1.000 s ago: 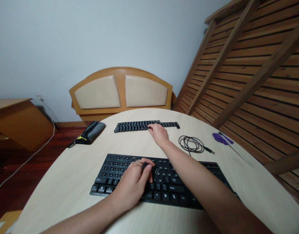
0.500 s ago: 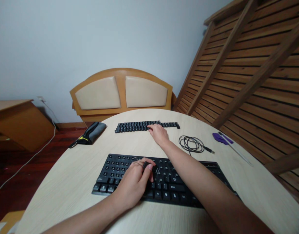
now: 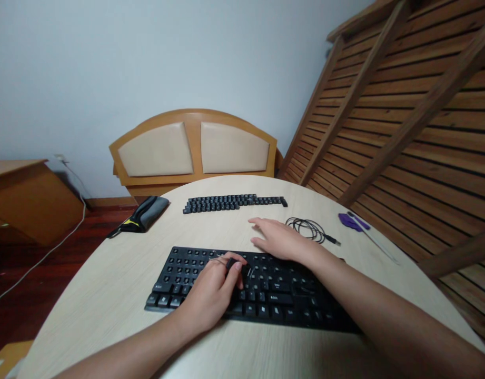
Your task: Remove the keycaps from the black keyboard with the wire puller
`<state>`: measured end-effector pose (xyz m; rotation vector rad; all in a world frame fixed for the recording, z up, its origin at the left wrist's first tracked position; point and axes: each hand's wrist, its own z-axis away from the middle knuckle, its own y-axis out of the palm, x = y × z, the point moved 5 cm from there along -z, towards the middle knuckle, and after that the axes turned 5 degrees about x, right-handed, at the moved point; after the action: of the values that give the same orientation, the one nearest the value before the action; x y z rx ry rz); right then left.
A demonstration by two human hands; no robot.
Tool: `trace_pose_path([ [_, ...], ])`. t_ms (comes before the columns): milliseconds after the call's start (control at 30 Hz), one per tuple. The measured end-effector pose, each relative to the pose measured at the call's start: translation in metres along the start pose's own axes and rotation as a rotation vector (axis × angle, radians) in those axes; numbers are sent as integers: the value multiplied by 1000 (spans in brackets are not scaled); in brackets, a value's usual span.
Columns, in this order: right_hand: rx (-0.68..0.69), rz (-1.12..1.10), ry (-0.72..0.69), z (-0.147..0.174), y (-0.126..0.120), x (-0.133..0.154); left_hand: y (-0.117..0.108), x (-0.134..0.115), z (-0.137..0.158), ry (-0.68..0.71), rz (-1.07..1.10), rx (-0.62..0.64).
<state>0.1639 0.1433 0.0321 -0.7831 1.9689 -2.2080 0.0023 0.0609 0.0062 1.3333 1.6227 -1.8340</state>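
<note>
A black keyboard lies near the table's front, many keycaps off its upper rows and bare sockets showing. My left hand rests over its middle, fingers closed on a small black tool with thin wires that looks like a keycap puller; much of it is hidden. My right hand hovers at the keyboard's far edge, fingers apart and nothing visible in them. Farther back, loose black keycaps lie lined up in close rows.
A coiled black USB cable lies beyond my right hand. A purple cloth with a thin white stick is at the right. On the left sits a grey and black pouch. The round table carries everything.
My right hand has left the rows of keycaps and come back toward the keyboard and to the right, its fingers spreading. The left hand keeps its grip over the keyboard.
</note>
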Motion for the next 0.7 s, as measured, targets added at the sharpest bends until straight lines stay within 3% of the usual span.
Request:
trace_pose_path([
  [133, 164, -78, -52, 68, 3, 5, 0, -2, 1, 11, -16, -5],
  [200, 294, -109, -74, 90, 12, 5, 1, -1, 1, -4, -25, -2],
  [267, 334, -128, -80, 101, 20, 4, 1, 0, 1, -15, -30, -1],
  [533, 90, -81, -176, 100, 38, 13, -4, -12, 9, 44, -101, -28],
  [700, 42, -82, -194, 98, 40, 19, 0, -12, 9, 1, -73, -11],
])
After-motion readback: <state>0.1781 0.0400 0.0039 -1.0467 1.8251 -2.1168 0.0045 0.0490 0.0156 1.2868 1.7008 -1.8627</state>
